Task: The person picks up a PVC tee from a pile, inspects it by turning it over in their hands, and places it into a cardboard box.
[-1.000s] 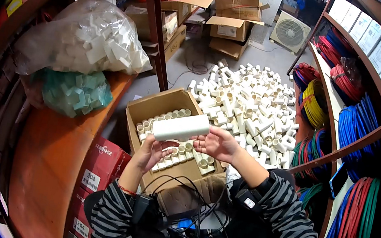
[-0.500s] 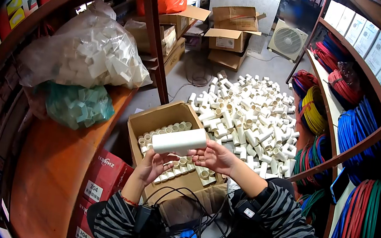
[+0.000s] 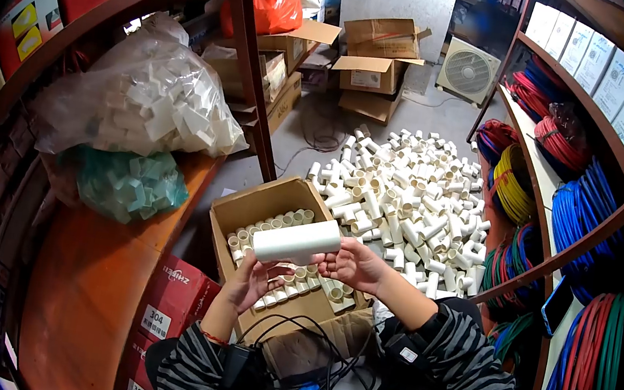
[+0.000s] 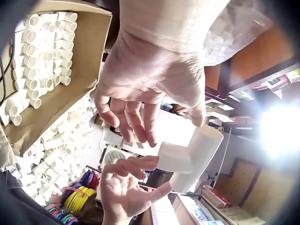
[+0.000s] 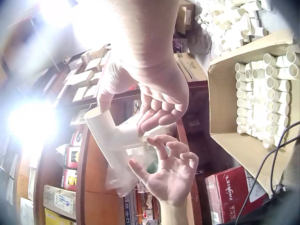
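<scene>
A white plastic pipe tee (image 3: 297,241) is held up between both hands, above an open cardboard box. My left hand (image 3: 247,286) holds one end of the tee, its thumb on the tube and its other fingers loosely bent near the side branch. At the opposite end, my right hand (image 3: 358,265) has its thumb on the tube and a fingertip at the branch, as the left wrist view shows. Seen from the right wrist, the branch of the tee (image 5: 103,126) points in between the two hands. Below, the cardboard box (image 3: 246,210) contains rows of similar white fittings (image 3: 300,277).
Beyond the box, a large heap of white fittings (image 3: 407,200) covers the floor. Wire coils (image 3: 513,179) fill the right shelf. To the left, plastic bags of white parts (image 3: 156,109) sit on an orange board (image 3: 85,275) near red cartons (image 3: 179,288). Black cables (image 3: 309,330) loop across the lap.
The head view has tilted slightly upward, so the box, heap and hands appear lower. Both hands keep hold of the tee, with hardly any shift relative to the box.
</scene>
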### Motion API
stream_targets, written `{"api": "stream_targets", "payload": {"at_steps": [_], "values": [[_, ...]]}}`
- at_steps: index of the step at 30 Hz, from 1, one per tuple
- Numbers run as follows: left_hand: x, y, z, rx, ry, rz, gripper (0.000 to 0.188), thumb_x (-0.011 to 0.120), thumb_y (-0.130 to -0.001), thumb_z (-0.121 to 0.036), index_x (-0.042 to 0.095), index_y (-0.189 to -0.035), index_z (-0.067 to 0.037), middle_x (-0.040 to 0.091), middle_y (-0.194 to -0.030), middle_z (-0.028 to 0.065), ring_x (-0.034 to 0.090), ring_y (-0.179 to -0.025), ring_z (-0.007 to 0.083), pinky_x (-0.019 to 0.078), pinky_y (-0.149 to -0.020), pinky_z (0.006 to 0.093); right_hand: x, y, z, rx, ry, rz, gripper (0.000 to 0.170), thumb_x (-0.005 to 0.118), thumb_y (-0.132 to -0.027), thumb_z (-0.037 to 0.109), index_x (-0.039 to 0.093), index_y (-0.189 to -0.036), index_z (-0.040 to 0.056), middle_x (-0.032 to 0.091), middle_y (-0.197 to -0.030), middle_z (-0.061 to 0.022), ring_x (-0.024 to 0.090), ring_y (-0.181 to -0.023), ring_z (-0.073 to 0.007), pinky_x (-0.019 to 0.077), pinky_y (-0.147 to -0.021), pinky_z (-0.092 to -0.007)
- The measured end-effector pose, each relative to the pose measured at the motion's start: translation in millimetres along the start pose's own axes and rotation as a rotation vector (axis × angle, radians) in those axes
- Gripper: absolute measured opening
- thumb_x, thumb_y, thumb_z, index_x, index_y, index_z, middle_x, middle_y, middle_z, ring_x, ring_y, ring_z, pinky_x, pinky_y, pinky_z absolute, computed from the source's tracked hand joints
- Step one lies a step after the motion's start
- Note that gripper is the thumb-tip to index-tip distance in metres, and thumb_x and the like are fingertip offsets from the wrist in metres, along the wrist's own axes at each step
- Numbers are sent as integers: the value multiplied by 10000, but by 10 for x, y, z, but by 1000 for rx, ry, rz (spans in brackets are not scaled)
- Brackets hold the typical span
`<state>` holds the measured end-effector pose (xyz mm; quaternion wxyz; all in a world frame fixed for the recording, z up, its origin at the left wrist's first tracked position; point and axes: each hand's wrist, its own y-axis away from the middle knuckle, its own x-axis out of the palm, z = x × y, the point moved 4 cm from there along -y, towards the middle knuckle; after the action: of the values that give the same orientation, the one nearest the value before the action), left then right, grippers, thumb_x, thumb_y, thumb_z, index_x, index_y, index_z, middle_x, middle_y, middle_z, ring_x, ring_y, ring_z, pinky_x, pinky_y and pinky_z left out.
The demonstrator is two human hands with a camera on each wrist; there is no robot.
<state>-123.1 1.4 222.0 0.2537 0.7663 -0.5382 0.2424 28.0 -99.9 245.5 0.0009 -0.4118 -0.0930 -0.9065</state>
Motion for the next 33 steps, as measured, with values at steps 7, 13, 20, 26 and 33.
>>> {"api": "stream_targets", "payload": {"at_steps": [7,13,20,26,33], "values": [[80,5,-42,9,-38,-88,618,479,-694,-572,511,-982,-26,536,-955,76,487,-931,200,397,-770,289,-18,-14,-22,17,4,-20,487,514,-724,351,419,-1061,12,537,-926,-135,516,-761,-177,416,-743,-300],[54,1,-20,-1,-29,-92,615,481,-693,-571,514,-976,-26,529,-962,94,485,-936,200,397,-774,288,-20,-21,-39,45,25,-31,466,490,-736,387,468,-995,0,547,-916,-114,511,-766,-176,404,-730,-291],[46,10,-4,0,-13,-93,620,484,-687,-561,512,-984,-17,525,-974,109,477,-951,208,381,-795,300,61,-5,-43,29,28,-40,448,465,-776,403,485,-964,-3,558,-864,-62,520,-692,-106,424,-664,-235],[64,10,-38,42,-26,-102,642,495,-671,-563,507,-991,-6,522,-973,112,466,-958,210,364,-815,300,69,-9,-54,44,65,-41,468,463,-758,425,474,-997,23,547,-901,-79,505,-759,-137,405,-710,-266],[-44,-5,4,77,74,-8,561,508,-721,-433,403,-1115,-47,506,-1018,105,475,-954,205,376,-801,303,81,-18,-46,99,111,-44,510,448,-747,480,457,-1041,63,530,-963,-70,503,-815,-159,393,-741,-292]]}}
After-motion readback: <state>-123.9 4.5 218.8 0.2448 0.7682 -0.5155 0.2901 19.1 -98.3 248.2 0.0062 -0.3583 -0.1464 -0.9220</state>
